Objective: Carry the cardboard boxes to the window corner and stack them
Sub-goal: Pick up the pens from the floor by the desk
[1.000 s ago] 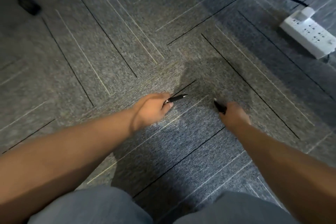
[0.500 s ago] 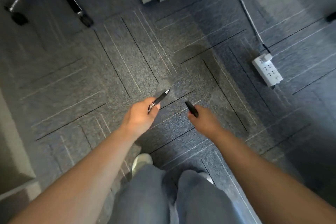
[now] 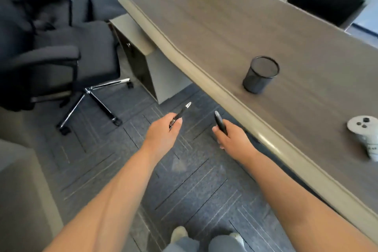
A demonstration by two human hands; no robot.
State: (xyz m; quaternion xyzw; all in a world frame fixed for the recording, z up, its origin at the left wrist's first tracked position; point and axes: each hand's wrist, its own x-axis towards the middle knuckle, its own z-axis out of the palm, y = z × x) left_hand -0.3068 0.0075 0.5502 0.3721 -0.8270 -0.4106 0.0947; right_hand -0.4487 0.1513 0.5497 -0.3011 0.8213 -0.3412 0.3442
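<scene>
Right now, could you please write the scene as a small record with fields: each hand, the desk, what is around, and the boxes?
left hand: grips a silver-tipped pen, tip pointing away from the person
right hand: grips a dark pen
desk: to the right; on it a mesh pen cup, upright, and a white controller
surroundings: black office chairs to the left, on grey carpet
cardboard boxes: none in view
</scene>
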